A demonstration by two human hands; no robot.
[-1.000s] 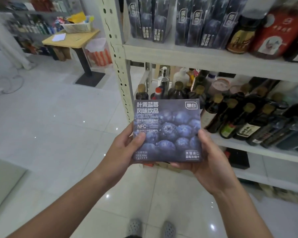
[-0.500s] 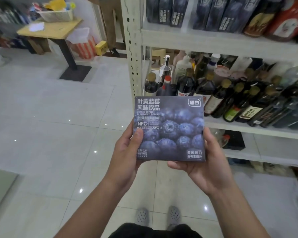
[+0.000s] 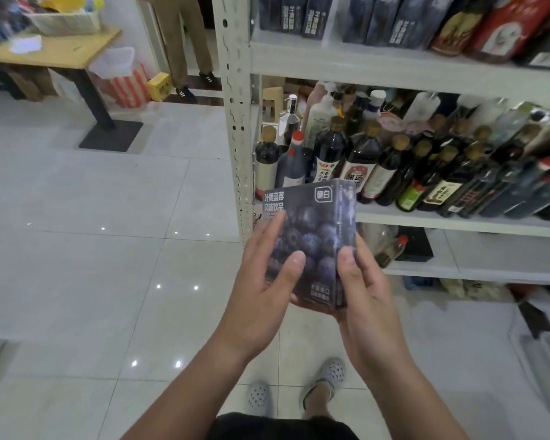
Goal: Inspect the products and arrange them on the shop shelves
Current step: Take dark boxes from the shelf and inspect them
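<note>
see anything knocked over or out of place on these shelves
One thing: a clear red-capped bottle on the lower shelf appears to lie on its side, while the dark bottles on the shelf above stand upright. The blueberry box shows no visible damage.

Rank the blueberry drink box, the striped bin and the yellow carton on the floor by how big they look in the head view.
1. The blueberry drink box looks largest, though it is nearest the camera, which inflates it.
2. The striped bin, far back.
3. The yellow carton beside it, plainly smallest.
</note>
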